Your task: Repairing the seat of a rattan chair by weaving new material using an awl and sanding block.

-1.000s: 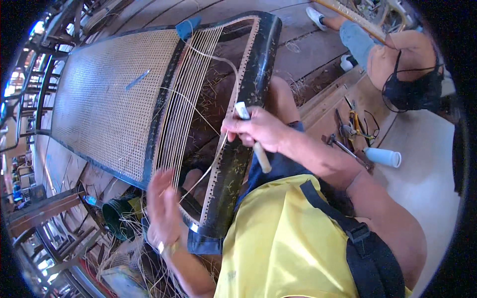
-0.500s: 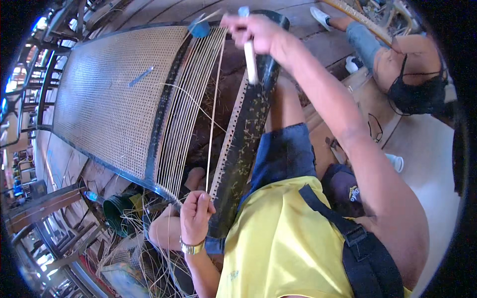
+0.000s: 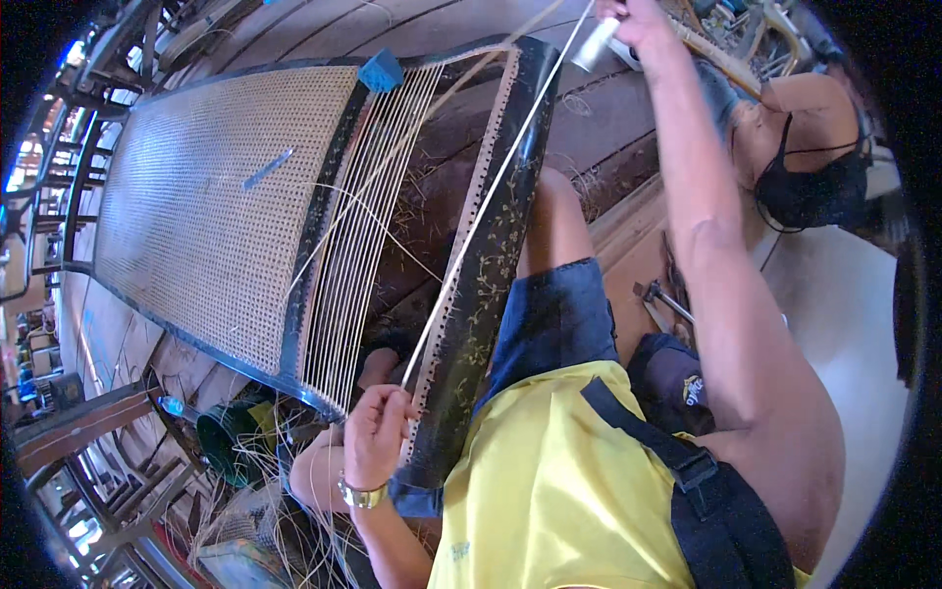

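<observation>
Ideally the cane strand (image 3: 491, 191), running taut from the frame rail (image 3: 481, 285) toward one o'clock, stays tight: the right hand (image 3: 638, 15) grips its far end beside a pale handle (image 3: 595, 44) while the left hand (image 3: 378, 432) pinches it low.

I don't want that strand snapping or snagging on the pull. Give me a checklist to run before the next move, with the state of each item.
1. Strand taut between both hands: ok, it runs straight.
2. Left hand pinches the strand's low end by the frame rail: ok.
3. Right hand grips the strand's high end along with a pale tool: ok, though the hand is partly cut off at the picture edge.
4. Strand seated in a rail hole: cannot tell, too small.
5. Strand clear of the laid strands: ok, it passes to their right.
6. Strand free of cracks: cannot tell.
</observation>
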A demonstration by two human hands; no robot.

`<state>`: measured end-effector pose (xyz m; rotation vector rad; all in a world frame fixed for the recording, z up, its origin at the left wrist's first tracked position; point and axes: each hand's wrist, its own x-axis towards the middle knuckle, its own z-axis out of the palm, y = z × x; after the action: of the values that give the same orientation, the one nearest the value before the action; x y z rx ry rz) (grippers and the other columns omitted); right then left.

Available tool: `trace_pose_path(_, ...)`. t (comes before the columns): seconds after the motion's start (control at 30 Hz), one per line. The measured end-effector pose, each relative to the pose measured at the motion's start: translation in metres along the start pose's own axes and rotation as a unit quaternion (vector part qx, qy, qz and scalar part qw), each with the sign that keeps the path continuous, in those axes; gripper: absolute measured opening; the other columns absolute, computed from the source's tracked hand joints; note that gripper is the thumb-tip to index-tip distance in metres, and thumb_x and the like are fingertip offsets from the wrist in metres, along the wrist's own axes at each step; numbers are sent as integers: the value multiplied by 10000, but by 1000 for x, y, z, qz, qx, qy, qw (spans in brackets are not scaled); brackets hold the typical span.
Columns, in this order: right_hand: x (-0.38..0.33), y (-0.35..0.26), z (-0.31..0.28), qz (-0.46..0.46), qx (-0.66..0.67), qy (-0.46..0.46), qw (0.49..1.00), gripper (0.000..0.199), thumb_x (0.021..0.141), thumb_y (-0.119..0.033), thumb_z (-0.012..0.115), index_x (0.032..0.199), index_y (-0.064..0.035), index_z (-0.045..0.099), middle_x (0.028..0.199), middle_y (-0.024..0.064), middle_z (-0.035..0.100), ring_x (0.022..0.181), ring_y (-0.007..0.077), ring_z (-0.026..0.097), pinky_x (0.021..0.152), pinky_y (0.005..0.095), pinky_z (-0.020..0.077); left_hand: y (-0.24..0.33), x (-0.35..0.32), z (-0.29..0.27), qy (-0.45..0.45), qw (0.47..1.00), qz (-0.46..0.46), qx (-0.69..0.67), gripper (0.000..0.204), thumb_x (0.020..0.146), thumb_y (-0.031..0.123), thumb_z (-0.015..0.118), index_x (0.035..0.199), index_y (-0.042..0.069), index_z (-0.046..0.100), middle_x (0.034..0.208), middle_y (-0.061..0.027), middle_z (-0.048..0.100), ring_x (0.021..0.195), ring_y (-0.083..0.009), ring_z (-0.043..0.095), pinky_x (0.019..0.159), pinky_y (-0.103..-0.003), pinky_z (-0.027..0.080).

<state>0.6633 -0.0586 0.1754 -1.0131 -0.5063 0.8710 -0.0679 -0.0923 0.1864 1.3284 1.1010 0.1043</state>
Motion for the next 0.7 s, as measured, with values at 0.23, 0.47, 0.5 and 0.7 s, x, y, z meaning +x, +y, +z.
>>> trace_pose_path(0.23,-87,-10,-126,-35,-308,373,874,170,886,-225,663,790,-96,608,654,-11,514,462,81,406,389,264,289,-22,-25,-46,115,955,64,265,123,974,113,570,974,2,623,673,-100,668,609,-150,651,557,-269,477)
trace_pose_path(0.47,-134,52,-145,245,-527,248,775,383,851,-392,704,853,-10,682,777,58,649,520,156,519,484,344,448,-11,-58,-64,-41,984,-45,165,160,999,147,559,1003,0,622,732,-29,646,628,-77,571,565,-212,425)
trace_pose_path(0.5,-130,63,-131,234,-563,233,758,470,850,-468,697,852,2,691,849,91,697,553,167,562,514,363,480,-6,-59,-58,-90,979,-65,171,162,1005,147,555,1010,-3,618,742,-16,636,631,-66,552,568,-206,419)
trace_pose_path(0.7,-148,61,22,94,-492,180,847,639,944,-644,504,1069,-20,566,697,38,558,497,105,519,451,275,408,7,-21,15,-40,999,-24,-1,160,1007,133,555,1024,-16,611,703,-11,616,607,-60,543,559,-209,419)
